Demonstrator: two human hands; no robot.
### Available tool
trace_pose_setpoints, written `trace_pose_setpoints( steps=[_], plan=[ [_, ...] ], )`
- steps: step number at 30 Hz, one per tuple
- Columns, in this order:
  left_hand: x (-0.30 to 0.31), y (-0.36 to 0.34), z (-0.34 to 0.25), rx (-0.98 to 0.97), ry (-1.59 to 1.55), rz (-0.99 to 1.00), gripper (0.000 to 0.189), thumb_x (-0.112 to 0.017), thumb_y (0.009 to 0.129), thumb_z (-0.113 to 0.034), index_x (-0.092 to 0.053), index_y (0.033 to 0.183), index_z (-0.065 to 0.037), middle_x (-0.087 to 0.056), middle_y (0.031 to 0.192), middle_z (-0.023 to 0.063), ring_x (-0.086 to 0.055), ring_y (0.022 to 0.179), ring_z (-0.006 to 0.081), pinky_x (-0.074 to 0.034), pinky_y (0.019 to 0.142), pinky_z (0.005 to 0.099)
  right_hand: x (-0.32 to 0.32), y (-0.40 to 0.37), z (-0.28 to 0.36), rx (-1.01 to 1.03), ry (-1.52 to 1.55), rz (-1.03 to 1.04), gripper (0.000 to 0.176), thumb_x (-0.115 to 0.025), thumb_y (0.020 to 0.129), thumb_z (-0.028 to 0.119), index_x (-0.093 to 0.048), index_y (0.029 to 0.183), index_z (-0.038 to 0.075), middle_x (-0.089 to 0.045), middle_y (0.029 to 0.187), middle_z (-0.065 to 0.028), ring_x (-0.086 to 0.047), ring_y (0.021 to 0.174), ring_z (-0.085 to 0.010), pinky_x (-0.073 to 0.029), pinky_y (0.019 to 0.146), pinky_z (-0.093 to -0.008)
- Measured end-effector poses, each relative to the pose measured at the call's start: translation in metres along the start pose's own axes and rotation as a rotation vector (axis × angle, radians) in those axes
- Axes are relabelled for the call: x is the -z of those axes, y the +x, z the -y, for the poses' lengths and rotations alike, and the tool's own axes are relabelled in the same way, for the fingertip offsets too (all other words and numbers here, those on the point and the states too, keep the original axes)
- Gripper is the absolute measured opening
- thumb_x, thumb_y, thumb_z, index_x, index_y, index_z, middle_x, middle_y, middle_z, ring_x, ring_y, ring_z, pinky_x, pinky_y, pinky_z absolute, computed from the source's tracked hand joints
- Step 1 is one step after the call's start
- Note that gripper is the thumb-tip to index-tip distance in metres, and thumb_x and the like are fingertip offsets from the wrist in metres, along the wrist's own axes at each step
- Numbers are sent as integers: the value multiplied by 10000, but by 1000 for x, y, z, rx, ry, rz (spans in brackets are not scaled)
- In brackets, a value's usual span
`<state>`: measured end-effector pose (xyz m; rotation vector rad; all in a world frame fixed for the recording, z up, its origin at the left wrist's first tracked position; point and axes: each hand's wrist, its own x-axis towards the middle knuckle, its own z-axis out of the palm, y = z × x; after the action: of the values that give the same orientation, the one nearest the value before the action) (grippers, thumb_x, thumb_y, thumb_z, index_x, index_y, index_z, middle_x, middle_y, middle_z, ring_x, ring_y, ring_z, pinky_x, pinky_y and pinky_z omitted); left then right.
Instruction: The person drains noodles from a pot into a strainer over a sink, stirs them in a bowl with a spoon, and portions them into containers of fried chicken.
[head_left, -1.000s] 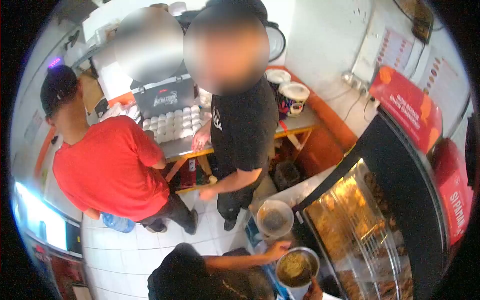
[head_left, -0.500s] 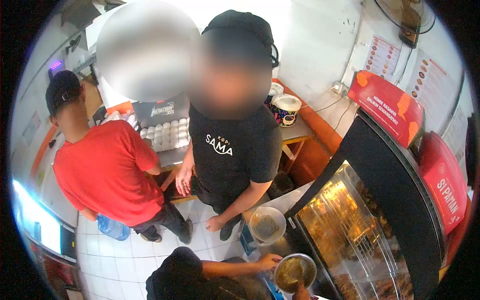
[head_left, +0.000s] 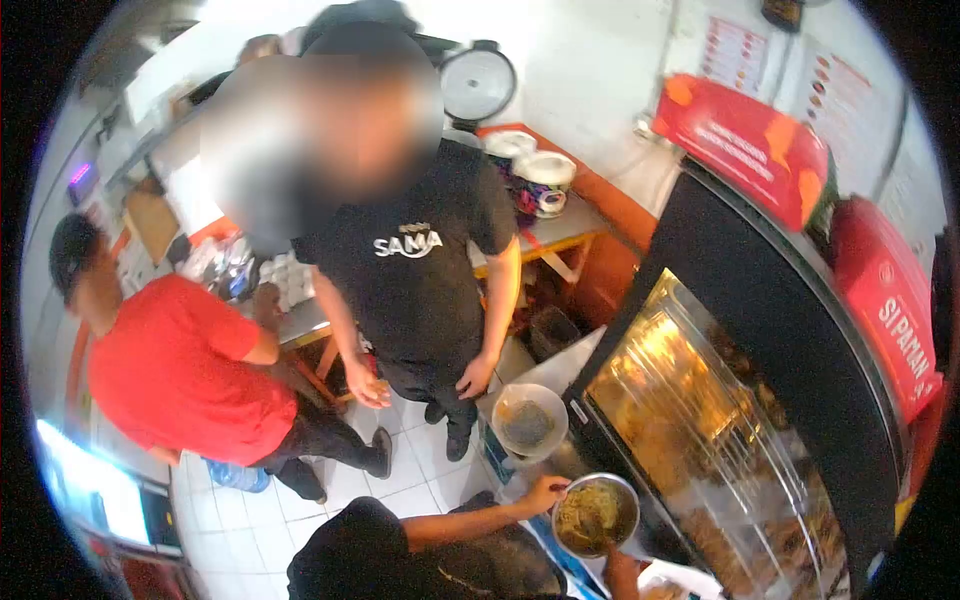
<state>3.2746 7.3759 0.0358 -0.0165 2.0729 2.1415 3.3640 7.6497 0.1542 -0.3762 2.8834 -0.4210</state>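
My left hand (head_left: 545,495) pinches the left rim of a round metal bowl (head_left: 634,506). A yellowish, lumpy food mix (head_left: 588,510) covers the bowl's bottom. My right hand (head_left: 622,574) is at the bowl's near right side with its fingers curled; what it grips, perhaps a utensil dipping into the mix, cannot be made out. Just beyond the bowl stands a pale, translucent basin (head_left: 530,420) with some cloudy content. Below the right hand, a white container (head_left: 672,578) shows in part at the lower edge.
On the right stands a lit glass display case (head_left: 700,390) holding fried-looking food. A person in a black shirt (head_left: 400,270) faces the counter. Another person in red (head_left: 190,370) bends at a back table. Lidded tubs (head_left: 540,180) sit behind.
The view has shifted. My left hand stays on the bowl's rim while my right hand has moved slightly. The person in black has lowered one arm; the person in red has moved left in view.
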Motion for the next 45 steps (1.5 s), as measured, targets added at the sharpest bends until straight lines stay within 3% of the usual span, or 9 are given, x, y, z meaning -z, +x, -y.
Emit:
trace_pose_setpoints(
  steps=[5, 6, 17, 23, 24, 25, 37, 43, 45],
  plan=[
    [5, -26, -45, 211, -28, 15, 334, -687, 814, -92, -665, 1138, -16, -701, 922, 35, -603, 730, 115, -506, 634, 282, -5, 15, 36, 102, 196, -175, 591, -502, 846, 84, -370, 1419, 32, -634, 861, -266, -620, 861, -431, -502, 690, -499],
    [13, -24, -54, 232, 31, -26, 299, -648, 848, -63, -663, 1141, -6, -690, 887, 26, -593, 719, 102, -496, 626, 256, -21, 6, 27, -39, 80, 112, 614, -521, 823, 43, -369, 1418, 48, -640, 803, -251, -634, 773, -427, -501, 653, -508],
    [30, -26, -61, 310, -220, 112, 378, -606, 891, 4, -588, 1269, -4, -626, 896, 39, -603, 786, 124, -548, 643, 278, 2, -12, 45, -236, 246, 151, 532, -509, 849, 51, -462, 1378, 83, -655, 815, -261, -658, 709, -414, -529, 600, -511],
    [47, -25, -66, 320, -129, 97, 362, -624, 887, 2, -601, 1248, -11, -626, 946, 34, -611, 824, 124, -567, 658, 291, 11, -25, 49, -151, 242, -12, 514, -483, 876, 40, -514, 1360, 208, -661, 802, -214, -658, 731, -396, -518, 615, -508],
    [49, -25, -78, 312, -117, 132, 354, -633, 881, 2, -612, 1234, -7, -635, 951, 43, -617, 839, 125, -577, 663, 303, 41, -19, 52, 163, 256, -448, 517, -498, 861, 24, -534, 1341, 214, -655, 792, -209, -655, 762, -376, -514, 643, -505],
    [50, -26, -75, 308, -122, 134, 354, -633, 881, 2, -612, 1234, -7, -635, 951, 43, -617, 839, 125, -577, 663, 303, 46, -27, 53, -354, 332, -126, 512, -504, 852, 11, -533, 1335, 179, -654, 808, -208, -657, 791, -366, -517, 658, -510],
    [36, -12, -86, 303, -140, 197, 288, -648, 878, -5, -642, 1164, 20, -663, 980, 49, -608, 842, 115, -506, 747, 254, 31, -54, 91, -106, 47, -30, 564, -525, 847, 31, -446, 1383, 186, -653, 855, -142, -665, 731, -339, -532, 616, -467],
    [27, -23, -94, 246, -195, 155, 268, -653, 873, -11, -651, 1139, 20, -659, 961, 40, -606, 834, 109, -508, 742, 259, -38, -34, 85, -76, -120, -500, 574, -533, 851, 55, -413, 1406, 134, -631, 845, -149, -662, 675, -315, -532, 549, -439],
    [32, -20, -102, 234, -180, 157, 264, -652, 874, -14, -651, 1136, 20, -657, 959, 40, -605, 833, 107, -511, 742, 262, -45, -46, 102, -391, 204, -153, 597, -535, 844, 43, -399, 1417, 145, -618, 829, -140, -650, 639, -317, -525, 531, -446]
  ],
)
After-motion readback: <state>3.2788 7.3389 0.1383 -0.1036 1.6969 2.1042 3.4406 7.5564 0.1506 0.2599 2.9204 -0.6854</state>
